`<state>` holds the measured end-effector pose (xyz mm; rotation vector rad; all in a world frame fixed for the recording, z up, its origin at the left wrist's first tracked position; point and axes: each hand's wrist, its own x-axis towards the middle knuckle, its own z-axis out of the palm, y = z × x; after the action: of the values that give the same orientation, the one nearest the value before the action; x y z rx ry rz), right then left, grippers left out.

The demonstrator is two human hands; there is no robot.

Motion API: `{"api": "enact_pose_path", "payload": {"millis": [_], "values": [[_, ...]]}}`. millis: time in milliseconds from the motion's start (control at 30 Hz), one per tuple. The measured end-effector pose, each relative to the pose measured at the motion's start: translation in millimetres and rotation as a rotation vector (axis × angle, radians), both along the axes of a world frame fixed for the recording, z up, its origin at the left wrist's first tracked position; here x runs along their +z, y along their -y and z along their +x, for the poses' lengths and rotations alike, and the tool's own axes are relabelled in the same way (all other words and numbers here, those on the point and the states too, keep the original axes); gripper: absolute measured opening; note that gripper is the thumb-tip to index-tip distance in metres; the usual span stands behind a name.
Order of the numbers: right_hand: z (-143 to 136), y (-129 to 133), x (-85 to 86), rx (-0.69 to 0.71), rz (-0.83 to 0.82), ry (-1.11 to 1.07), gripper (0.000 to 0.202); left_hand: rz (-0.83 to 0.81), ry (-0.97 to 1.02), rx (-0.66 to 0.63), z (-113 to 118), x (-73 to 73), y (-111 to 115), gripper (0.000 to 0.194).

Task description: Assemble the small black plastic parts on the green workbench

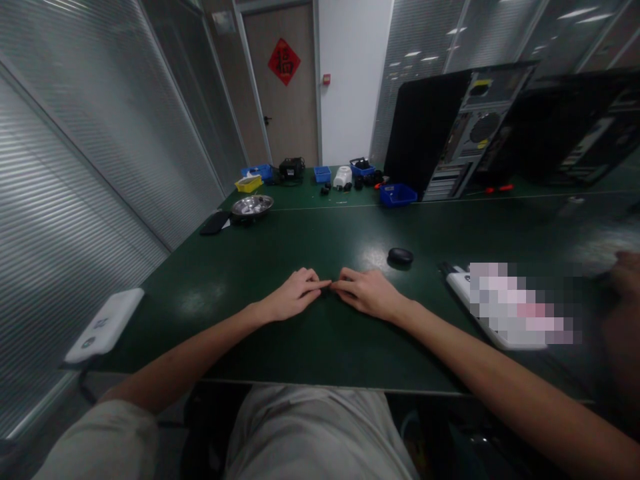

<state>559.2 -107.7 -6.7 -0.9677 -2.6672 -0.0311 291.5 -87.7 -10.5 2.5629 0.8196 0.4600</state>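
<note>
Both hands rest on the dark green table (300,353) near its middle, with their index fingertips meeting or almost meeting. My left hand (296,295) has its index finger stretched to the right and the other fingers curled. My right hand (371,293) points back at it from the right, its fingers partly bent. Nothing can be made out in either hand; a tiny dark spot between the fingertips is too small to tell. A black computer mouse (401,256) lies beyond my right hand.
A white device (106,325) lies at the left edge, a white, partly blurred one (480,300) at the right. A metal bowl (253,207), blue bins (398,195) and a computer tower (450,133) stand at the back. Another person's hand (627,273) shows far right.
</note>
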Motion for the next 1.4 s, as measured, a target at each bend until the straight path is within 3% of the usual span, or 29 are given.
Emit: {"api": "enact_pose_path", "payload": {"millis": [167, 333, 533, 633, 767, 900, 1067, 1200, 1300, 1400], "values": [[1.0, 0.9, 0.9, 0.008, -0.019, 0.022, 0.029, -0.024, -0.024, -0.003, -9.8, 11.4, -0.4, 0.042], [2.3, 1.5, 3.7, 0.012, -0.077, 0.006, 0.029, -0.057, -0.019, -0.005, -16.3, 19.6, -0.6, 0.022], [4.5, -0.5, 7.0, -0.007, -0.137, -0.021, 0.028, -0.043, 0.121, 0.051, 5.3, 8.9, 13.8, 0.018], [7.9, -3.5, 5.5, -0.066, -0.123, -0.024, 0.027, -0.022, 0.102, 0.096, 13.5, 3.5, 18.9, 0.021], [11.2, -6.1, 4.1, -0.116, -0.126, -0.034, 0.027, 0.010, 0.050, 0.119, 2.1, 0.8, 6.3, 0.025], [11.2, -6.0, 4.4, -0.116, -0.142, -0.044, 0.028, 0.024, -0.029, 0.284, -53.4, -1.9, -38.4, 0.031], [11.2, -6.1, 3.0, -0.116, -0.136, -0.054, 0.029, 0.170, -0.134, 0.748, -184.0, -7.4, -98.1, 0.032], [11.5, -6.4, 2.7, -0.114, -0.144, -0.062, 0.029, 0.162, -0.143, 1.174, -277.1, -7.2, -107.8, 0.032], [11.1, -6.2, 3.5, -0.113, -0.152, -0.058, 0.028, 0.126, -0.144, 1.263, -306.6, -6.2, -104.6, 0.032], [10.5, -5.8, 4.5, -0.112, -0.157, -0.054, 0.029, 0.113, -0.135, 1.283, -309.0, -7.6, -106.3, 0.030]]}}
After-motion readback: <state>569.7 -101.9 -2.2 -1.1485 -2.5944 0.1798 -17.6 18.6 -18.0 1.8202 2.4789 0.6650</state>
